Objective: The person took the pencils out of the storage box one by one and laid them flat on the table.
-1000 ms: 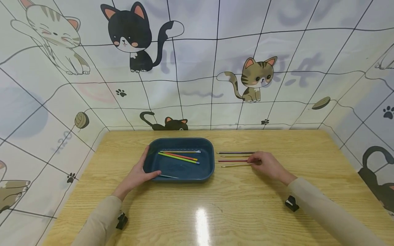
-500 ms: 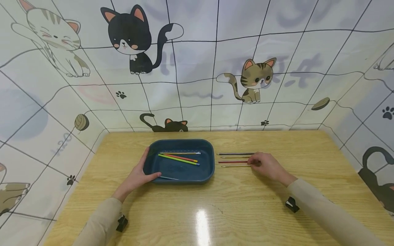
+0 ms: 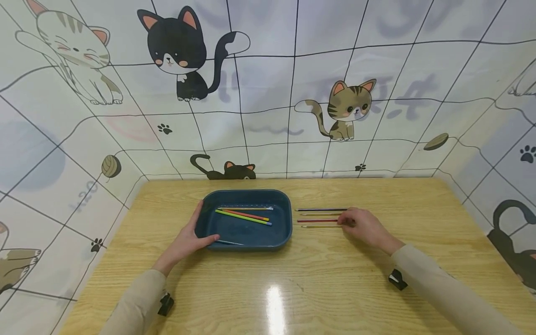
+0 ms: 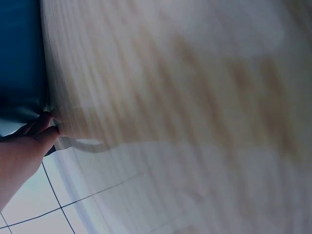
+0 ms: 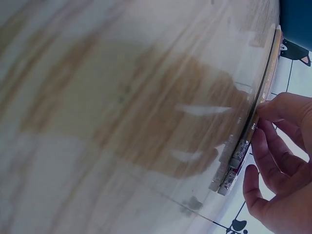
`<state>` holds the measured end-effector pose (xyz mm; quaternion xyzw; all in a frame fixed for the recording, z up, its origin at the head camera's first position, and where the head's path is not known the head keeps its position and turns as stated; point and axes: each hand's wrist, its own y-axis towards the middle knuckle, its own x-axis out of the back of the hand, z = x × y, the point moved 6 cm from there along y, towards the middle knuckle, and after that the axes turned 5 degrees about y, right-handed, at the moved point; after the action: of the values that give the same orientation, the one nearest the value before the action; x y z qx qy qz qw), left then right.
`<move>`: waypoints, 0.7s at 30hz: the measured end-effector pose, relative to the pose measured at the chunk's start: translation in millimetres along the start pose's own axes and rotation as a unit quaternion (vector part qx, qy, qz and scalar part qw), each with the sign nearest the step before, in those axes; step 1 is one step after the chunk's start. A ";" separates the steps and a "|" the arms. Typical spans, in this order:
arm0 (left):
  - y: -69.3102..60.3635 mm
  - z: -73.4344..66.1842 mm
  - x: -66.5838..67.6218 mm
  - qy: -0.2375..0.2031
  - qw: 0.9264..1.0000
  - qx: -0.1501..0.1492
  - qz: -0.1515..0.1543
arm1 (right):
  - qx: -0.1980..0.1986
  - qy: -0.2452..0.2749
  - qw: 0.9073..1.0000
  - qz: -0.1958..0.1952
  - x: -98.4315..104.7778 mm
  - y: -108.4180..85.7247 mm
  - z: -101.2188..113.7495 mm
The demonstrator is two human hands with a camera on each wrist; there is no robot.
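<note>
My left hand (image 3: 189, 237) grips the left side of a dark blue rectangular tray (image 3: 251, 235), its thumb over the front rim. The left wrist view shows the left fingers (image 4: 46, 130) against the tray's outside. Inside the tray lie a yellow pencil (image 3: 247, 209), an orange pencil (image 3: 251, 215) and a lime-green pencil (image 3: 243, 217). Right of it, several pencils lie side by side on the table. My right hand (image 3: 363, 226) pinches the nearest, a yellowish pencil (image 3: 320, 226), towards its eraser end. Beside it are a red pencil (image 3: 318, 220) and a dark pencil (image 3: 321, 209).
The wooden table (image 3: 234, 288) runs back to a wall sheet (image 3: 268, 93) printed with cats and grid lines. A thin pale strip (image 3: 229, 242) shows along the tray's front inner wall; I cannot tell what it is. Wrist cameras hang below both sleeves.
The head view has tilted very slightly. The right hand stays at the pencils' right ends, its fingers shifting only a little; the left hand and tray keep their places.
</note>
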<state>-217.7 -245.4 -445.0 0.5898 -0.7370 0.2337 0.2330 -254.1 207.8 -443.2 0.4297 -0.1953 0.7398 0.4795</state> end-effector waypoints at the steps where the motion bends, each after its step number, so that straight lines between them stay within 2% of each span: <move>1: -0.1 0.0 0.1 -0.001 1.000 0.000 0.000 | -0.001 0.005 1.000 -0.002 0.5 -0.1 -0.3; 14: 0.3 1.7 0.5 -0.003 1.000 0.000 -0.001 | -0.040 0.108 0.993 -0.021 7.7 -3.6 -0.9; 21: 1.2 4.7 -0.9 0.005 1.000 -0.005 -0.005 | -0.036 0.159 0.986 -0.045 8.7 -3.4 10.2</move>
<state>-219.0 -247.4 -449.3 0.5916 -0.7339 0.2317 0.2404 -248.0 206.9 -430.9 0.2974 -0.1238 0.7686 0.5527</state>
